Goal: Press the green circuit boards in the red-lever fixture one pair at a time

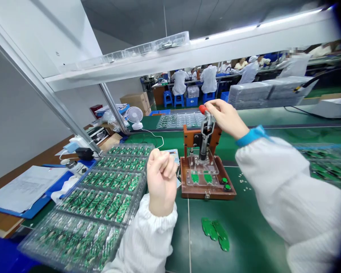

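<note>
My right hand grips the red knob at the top of a metal toggle clamp lever. The lever is mounted on a brown and orange press fixture with clear plates. Two small green circuit boards lie on its lower clear plate, left of two green buttons. My left hand is raised left of the fixture, fingers curled closed, with nothing visible in them. In front of the fixture, a few green boards lie together on the green bench mat.
Clear trays filled with green boards cover the left side; another such tray lies behind the fixture. A small white fan stands at back left. More boards lie at right. A shelf spans overhead. Co-workers sit far behind.
</note>
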Motion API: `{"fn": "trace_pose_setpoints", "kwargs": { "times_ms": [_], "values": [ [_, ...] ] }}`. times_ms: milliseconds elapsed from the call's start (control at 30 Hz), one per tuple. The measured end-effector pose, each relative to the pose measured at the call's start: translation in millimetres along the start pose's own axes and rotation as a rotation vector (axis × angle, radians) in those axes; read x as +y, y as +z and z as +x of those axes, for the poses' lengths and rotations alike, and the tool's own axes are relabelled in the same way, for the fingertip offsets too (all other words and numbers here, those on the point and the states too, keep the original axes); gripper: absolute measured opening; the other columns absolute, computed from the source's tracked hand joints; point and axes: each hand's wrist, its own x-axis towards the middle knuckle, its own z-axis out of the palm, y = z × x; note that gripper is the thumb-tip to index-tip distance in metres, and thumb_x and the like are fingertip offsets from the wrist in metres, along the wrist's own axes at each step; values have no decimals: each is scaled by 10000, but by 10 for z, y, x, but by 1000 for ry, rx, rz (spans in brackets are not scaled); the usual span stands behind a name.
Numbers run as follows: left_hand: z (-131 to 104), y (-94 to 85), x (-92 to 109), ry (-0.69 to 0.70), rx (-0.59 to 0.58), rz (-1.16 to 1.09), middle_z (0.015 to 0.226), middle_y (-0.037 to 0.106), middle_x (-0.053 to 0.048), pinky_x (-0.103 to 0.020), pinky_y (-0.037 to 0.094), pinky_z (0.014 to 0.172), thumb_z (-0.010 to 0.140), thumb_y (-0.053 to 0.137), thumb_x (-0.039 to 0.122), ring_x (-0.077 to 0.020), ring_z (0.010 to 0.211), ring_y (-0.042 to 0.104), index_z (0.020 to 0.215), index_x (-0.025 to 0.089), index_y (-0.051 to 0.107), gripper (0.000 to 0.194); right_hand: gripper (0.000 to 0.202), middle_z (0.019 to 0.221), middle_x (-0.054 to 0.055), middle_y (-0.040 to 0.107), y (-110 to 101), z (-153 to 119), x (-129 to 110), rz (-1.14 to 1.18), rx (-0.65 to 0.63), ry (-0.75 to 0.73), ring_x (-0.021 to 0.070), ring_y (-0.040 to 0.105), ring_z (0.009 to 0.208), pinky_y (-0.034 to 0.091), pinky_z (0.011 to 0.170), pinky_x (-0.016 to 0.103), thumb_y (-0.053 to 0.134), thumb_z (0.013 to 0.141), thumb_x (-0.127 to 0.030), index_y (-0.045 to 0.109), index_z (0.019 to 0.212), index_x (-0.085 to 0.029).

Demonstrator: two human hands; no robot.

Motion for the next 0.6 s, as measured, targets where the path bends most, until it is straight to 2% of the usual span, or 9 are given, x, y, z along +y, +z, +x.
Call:
{"fn": "trace_pose_setpoints", "kwargs": {
  "times_ms": [67, 133, 200, 233, 300, 400, 500, 600],
  "values": [
    [85, -137, -154, 42, 55, 97, 563, 266, 89, -164, 280, 454, 744, 781, 137, -47, 474, 302, 640, 191, 250, 543, 291, 719, -37, 577, -128, -319, 183, -31, 102, -23, 166, 535, 670, 384, 681, 312, 590, 965, -441, 642, 1139, -213],
    [158, -358, -361, 111, 146, 238, 619, 365, 75, -167, 344, 525, 735, 796, 211, -64, 559, 418, 667, 193, 341, 461, 314, 725, -40, 562, -213, -731, 410, -43, 194, 34, 172, 540, 675, 412, 687, 317, 559, 976, -463, 594, 1176, -223],
    [196, -629, -596, 164, 234, 444, 723, 498, 46, -195, 408, 622, 740, 781, 279, -97, 666, 510, 761, 199, 466, 325, 290, 770, -12, 595, -218, -1168, 614, -88, 186, 102, 189, 570, 714, 439, 694, 329, 522, 989, -447, 583, 1147, -212],
    [197, -762, -710, 171, 235, 587, 781, 551, 24, -225, 436, 679, 757, 760, 306, -125, 732, 551, 810, 202, 520, 267, 265, 768, 2, 614, -189, -1373, 687, -104, 148, 114, 197, 583, 716, 449, 691, 337, 535, 979, -440, 609, 1082, -207],
    [163, -984, -903, 150, 83, 912, 906, 638, -38, -313, 475, 824, 824, 693, 331, -202, 905, 608, 860, 200, 614, 157, 246, 773, 30, 653, -81, -1718, 758, -140, 43, 116, 218, 603, 737, 459, 716, 366, 567, 958, -433, 672, 983, -211],
    [62, -1134, -1071, 167, -203, 1315, 1121, 667, -97, -441, 428, 1038, 913, 620, 304, -283, 1157, 570, 985, 210, 714, 151, 241, 923, 76, 711, 114, -2028, 719, -187, -90, 98, 279, 624, 905, 450, 816, 434, 592, 949, -394, 744, 1059, -243],
    [-13, -1116, -1127, 245, -297, 1562, 1265, 615, -105, -483, 380, 1126, 950, 610, 276, -301, 1275, 501, 1142, 232, 711, 221, 254, 1078, 113, 704, 249, -2113, 654, -202, -155, 101, 335, 590, 1060, 426, 901, 497, 610, 944, -369, 757, 1118, -255],
    [-27, -1092, -1151, 281, -317, 1640, 1300, 594, -106, -489, 391, 1122, 966, 593, 250, -306, 1291, 486, 1137, 225, 695, 201, 216, 1141, 127, 696, 296, -2076, 654, -165, -183, 126, 356, 562, 1131, 406, 967, 533, 620, 937, -366, 766, 1032, -239]
  ]
}}
